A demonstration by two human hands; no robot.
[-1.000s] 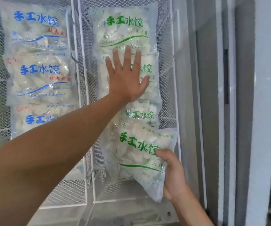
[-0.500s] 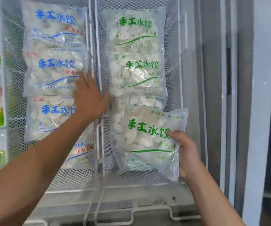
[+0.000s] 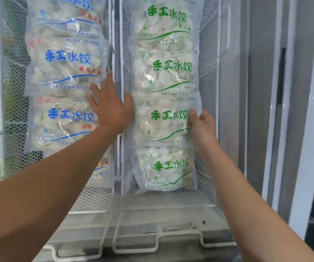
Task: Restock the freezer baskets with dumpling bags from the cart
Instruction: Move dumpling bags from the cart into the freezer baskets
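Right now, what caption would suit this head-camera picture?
Right hand grips a green-printed clear plastic dumpling bag in the white wire-mesh basket; left hand spreads flat alongside.

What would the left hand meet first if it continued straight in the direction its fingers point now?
Probably the blue-print dumpling bag in the left basket: the left hand points up and slightly left, fingertips already at its lower right corner. Depth is unclear.

A single wide-angle camera worn on the person's head looks forward and slightly down from close range, with both bare forearms reaching away from the lens toward two white wire-mesh freezer baskets (image 3: 208,59) that fill most of the frame.
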